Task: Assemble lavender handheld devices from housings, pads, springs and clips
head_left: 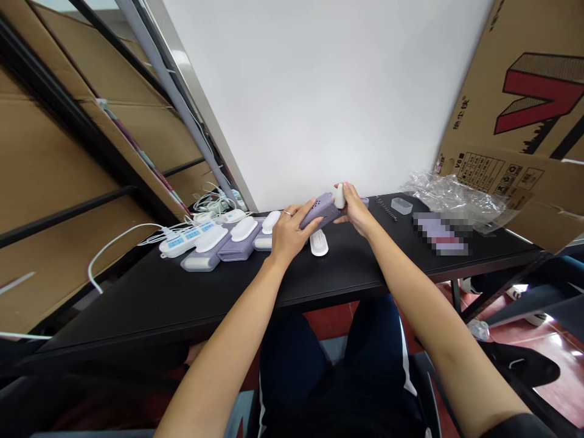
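Above the black table, my left hand (289, 234) is closed around a purple plastic housing (320, 208) with small holes near its end. A small whitish piece (339, 197) is pinched in my right hand (356, 212), against or just over the housing; whether they touch I cannot tell. Below my hands lies a white oval part (319, 244), its inner side up. To the left of my left hand stand several purple-grey units in a row, with white oval pieces (244, 229) on top.
A white power strip (185, 241) and tangled cables (212, 204) are at the left. At the right are a small clear box (401, 205), a row of tiny dark parts (387, 208), a blurred-out purple item (438, 233), crumpled plastic (456, 191) and a large carton (515, 164). A white wall (328, 91) rises behind.
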Demonstrator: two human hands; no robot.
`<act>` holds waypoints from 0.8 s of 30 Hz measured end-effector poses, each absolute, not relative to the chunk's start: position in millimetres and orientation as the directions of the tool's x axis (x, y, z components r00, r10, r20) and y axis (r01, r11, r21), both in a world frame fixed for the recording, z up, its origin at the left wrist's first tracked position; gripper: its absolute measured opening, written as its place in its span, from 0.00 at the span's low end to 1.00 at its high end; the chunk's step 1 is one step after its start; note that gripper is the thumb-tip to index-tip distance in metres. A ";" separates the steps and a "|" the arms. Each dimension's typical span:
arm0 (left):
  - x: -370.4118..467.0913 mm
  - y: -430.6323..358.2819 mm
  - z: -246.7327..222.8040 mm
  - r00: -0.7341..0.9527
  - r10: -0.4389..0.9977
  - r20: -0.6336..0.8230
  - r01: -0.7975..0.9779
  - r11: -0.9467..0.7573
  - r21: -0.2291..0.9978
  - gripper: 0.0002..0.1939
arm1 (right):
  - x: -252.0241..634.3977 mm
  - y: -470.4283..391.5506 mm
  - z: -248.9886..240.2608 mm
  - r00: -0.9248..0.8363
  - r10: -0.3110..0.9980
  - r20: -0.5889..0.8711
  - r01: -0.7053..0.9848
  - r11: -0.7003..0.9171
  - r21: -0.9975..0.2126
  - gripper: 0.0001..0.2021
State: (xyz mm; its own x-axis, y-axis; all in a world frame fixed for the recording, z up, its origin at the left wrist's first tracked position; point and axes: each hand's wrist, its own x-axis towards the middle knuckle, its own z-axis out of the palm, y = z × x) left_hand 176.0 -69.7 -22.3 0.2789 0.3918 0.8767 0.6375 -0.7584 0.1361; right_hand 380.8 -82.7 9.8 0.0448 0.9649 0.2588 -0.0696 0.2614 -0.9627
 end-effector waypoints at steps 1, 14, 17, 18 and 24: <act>176.0 -69.5 -22.4 0.276 0.394 0.877 0.635 -0.759 0.141 0.24 | 380.7 -83.1 9.9 0.044 0.963 0.265 -0.068 0.267 -0.961 0.23; 175.9 -69.3 -22.0 0.262 0.437 0.860 0.605 -0.769 0.207 0.24 | 380.3 -88.0 13.8 0.030 0.958 0.284 -0.049 0.285 -0.957 0.21; 175.9 -70.2 -21.1 0.261 0.447 0.856 0.594 -0.773 0.223 0.24 | 381.5 -88.5 13.5 0.014 0.956 0.295 -0.041 0.295 -0.955 0.20; 175.8 -70.4 -20.9 0.259 0.451 0.854 0.592 -0.773 0.229 0.24 | 382.1 -88.4 13.2 0.011 0.955 0.297 -0.041 0.297 -0.954 0.20; 175.1 -69.9 -21.0 0.258 0.442 0.859 0.585 -0.779 0.226 0.24 | 384.6 -87.8 12.1 -0.014 0.947 0.322 -0.021 0.321 -0.947 0.19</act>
